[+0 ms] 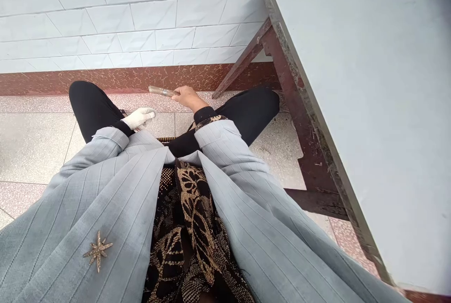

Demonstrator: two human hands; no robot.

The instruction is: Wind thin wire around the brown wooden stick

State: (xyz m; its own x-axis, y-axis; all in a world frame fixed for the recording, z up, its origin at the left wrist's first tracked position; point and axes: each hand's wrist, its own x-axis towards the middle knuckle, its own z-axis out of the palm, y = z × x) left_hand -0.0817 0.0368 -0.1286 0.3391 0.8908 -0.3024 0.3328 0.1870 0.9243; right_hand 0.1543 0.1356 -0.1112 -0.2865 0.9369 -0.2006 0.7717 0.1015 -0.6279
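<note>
My right hand [186, 98], bare, is closed round one end of a short, light-brown stick-like tool [162, 91]. The tool points left above the floor, and its exact kind cannot be made out. My left hand [138, 118] wears a white glove and is held low between my knees, its fingers curled together. Whether they hold anything small is hidden from this angle. The two hands are apart, the left one nearer to my body than the tool.
A table with a pale top [369, 96] and dark wooden legs [243, 56] stands close on my right. Ahead is a white tiled wall [158, 11] with a reddish-brown skirting [141, 79]. Speckled floor tiles [35, 143] lie below and to the left.
</note>
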